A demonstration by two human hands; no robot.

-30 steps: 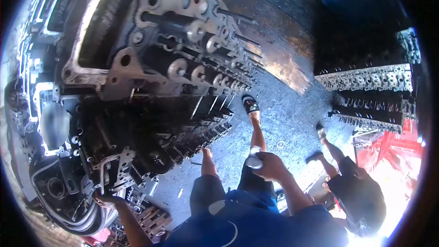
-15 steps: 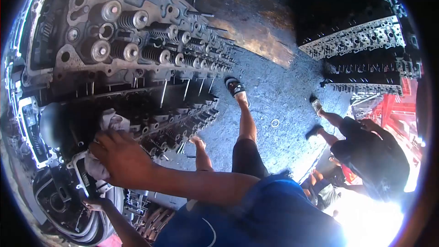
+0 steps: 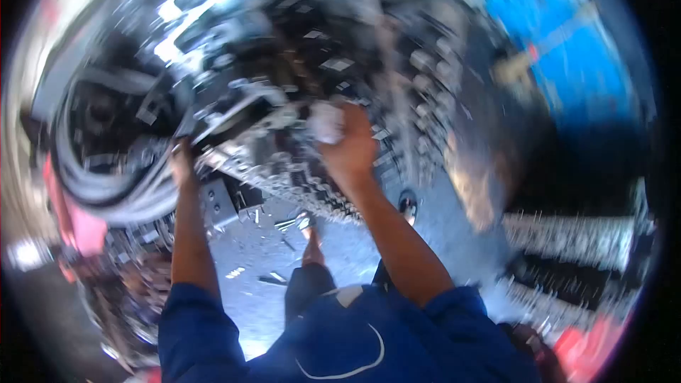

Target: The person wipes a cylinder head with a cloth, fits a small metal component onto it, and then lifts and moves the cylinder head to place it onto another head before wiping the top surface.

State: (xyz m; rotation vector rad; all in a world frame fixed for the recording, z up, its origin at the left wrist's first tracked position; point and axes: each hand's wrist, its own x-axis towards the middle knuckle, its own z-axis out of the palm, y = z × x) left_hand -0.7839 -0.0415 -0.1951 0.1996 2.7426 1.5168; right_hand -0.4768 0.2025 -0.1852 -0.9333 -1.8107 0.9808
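The view is badly smeared by motion. My right hand [image 3: 352, 143] is closed on a pale crumpled cloth [image 3: 327, 122], above rows of valve springs on dark metal engine parts. Farther left, my left hand [image 3: 182, 161] is at the lower left end of a long narrow metal frame [image 3: 234, 110]; its fingers are closed round that end. A cylinder head [image 3: 425, 71] with springs stands to the right of the cloth, blurred.
Coiled grey hose [image 3: 106, 202] lies at the left. A blue panel [image 3: 567, 50] is at the upper right. More cylinder heads [image 3: 567, 241] stand at the right. Small metal pieces [image 3: 272, 279] lie on the floor near my feet.
The view has swung round to the left. The cloth in my right hand is now farther from my left hand, over the engine parts. The people at the right have mostly left view.
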